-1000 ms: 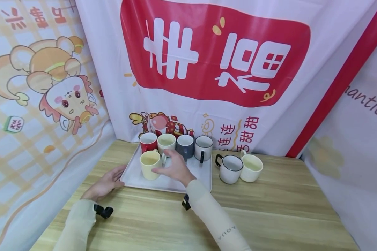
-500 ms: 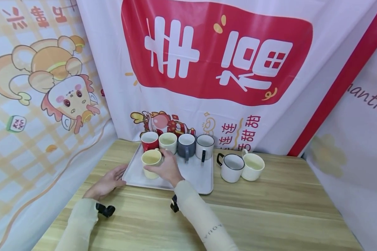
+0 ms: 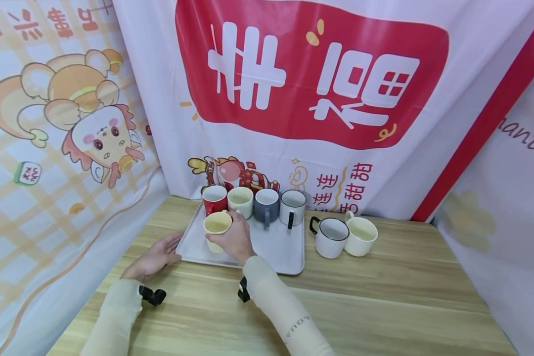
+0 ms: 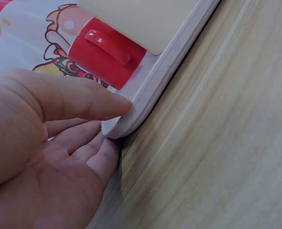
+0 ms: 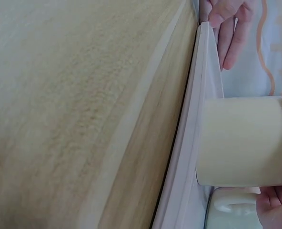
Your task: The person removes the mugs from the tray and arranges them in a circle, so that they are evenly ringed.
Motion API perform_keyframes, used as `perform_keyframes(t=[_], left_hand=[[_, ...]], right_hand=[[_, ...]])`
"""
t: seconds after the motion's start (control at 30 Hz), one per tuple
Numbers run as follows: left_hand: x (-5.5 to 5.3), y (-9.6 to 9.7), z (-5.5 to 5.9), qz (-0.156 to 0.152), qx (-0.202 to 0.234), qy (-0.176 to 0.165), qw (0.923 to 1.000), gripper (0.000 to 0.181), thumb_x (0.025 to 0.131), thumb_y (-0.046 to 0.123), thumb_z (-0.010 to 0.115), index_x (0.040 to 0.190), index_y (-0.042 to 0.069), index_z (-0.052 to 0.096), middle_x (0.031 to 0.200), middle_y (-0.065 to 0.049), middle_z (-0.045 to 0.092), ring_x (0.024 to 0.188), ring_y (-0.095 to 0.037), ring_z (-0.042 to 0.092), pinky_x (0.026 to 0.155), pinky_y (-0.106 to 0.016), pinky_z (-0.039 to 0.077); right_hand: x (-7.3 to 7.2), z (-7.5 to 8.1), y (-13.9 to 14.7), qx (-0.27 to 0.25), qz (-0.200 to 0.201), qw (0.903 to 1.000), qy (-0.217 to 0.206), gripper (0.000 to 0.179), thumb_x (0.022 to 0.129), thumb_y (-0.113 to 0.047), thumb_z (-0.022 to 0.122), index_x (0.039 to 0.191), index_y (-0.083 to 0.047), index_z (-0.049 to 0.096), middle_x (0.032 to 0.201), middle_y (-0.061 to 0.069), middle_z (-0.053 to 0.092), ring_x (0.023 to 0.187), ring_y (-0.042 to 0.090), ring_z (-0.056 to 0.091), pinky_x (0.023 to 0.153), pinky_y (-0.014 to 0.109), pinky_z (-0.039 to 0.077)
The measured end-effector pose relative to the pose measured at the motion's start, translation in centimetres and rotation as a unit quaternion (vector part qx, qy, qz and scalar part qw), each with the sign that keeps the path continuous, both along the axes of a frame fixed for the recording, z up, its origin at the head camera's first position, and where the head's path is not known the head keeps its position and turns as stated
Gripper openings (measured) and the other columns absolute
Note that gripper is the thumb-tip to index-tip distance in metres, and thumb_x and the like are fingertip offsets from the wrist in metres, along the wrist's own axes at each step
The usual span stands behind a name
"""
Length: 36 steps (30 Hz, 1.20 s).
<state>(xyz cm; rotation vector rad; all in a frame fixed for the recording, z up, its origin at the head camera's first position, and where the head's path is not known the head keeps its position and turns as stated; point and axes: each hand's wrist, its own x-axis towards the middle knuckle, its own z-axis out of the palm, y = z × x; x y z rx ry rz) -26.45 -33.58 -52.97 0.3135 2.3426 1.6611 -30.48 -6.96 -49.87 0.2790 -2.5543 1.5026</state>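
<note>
In the head view my right hand (image 3: 237, 238) grips a pale yellow mug (image 3: 217, 223), thumb at its front and fingers round its right side. The mug stands upright at the front left of a light grey tray (image 3: 271, 259); in the right wrist view the pale yellow mug (image 5: 246, 140) has its base at the tray. At the tray's front left corner, my left hand (image 3: 156, 256) holds the edge. In the left wrist view its thumb lies on the rim, with the fingers outside the corner. Behind the gripped mug is a red mug (image 3: 215, 199).
Along the tray's back stand a pale green mug (image 3: 241, 201), a dark grey mug (image 3: 267, 205) and a white mug with a black handle (image 3: 292, 206). Right of the tray, a black-rimmed white mug (image 3: 331, 240) and a cream mug (image 3: 361, 237) stand on the wooden table (image 3: 382, 291).
My right hand has moved in closer round the pale yellow mug, and its forearm has swung left. The left hand keeps its place at the tray corner. The head view has shifted slightly.
</note>
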Motion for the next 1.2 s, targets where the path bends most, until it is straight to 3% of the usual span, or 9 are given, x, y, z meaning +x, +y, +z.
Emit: perform_keyframes(t=[0.37,0.6,0.97,1.2], left_hand=[[-0.1,0.1,-0.1,-0.005,0.020,-0.011,0.9997,0.083,0.098,-0.007,0.058,0.164,-0.011,0.008,0.174,-0.033,0.004,0.161,-0.055,0.003,0.132,-0.065,0.008],[-0.1,0.0,-0.1,-0.006,0.016,-0.007,0.9998,0.084,0.098,-0.006,0.059,0.164,-0.011,0.009,0.174,-0.033,0.004,0.161,-0.055,0.004,0.132,-0.065,0.009],[-0.3,0.1,0.1,-0.001,0.012,-0.016,0.9998,0.085,0.098,-0.005,0.062,0.165,-0.009,0.010,0.175,-0.032,0.006,0.161,-0.054,0.005,0.132,-0.065,0.011],[-0.3,0.2,0.0,0.000,0.012,-0.019,0.9998,0.084,0.098,-0.006,0.060,0.165,-0.009,0.010,0.175,-0.031,0.005,0.161,-0.053,0.006,0.132,-0.064,0.010]], right_hand=[[0.6,0.1,2.8,-0.033,0.066,0.9972,-0.014,0.075,0.067,-0.035,0.100,0.132,-0.019,0.066,0.118,-0.006,0.072,0.105,0.011,0.066,0.094,0.031,0.062],[0.7,0.6,5.0,-0.008,0.093,0.9956,-0.003,0.076,0.068,-0.037,0.099,0.134,-0.022,0.065,0.119,-0.008,0.071,0.106,0.011,0.064,0.094,0.034,0.061],[2.6,3.5,9.3,-0.007,0.122,0.9924,0.004,0.081,0.071,-0.034,0.097,0.142,-0.020,0.062,0.135,-0.003,0.067,0.118,0.016,0.063,0.104,0.040,0.060],[4.3,5.4,13.0,0.006,0.130,0.9914,0.016,0.073,0.069,-0.032,0.098,0.134,-0.024,0.065,0.128,-0.006,0.069,0.116,0.017,0.065,0.104,0.043,0.059]])
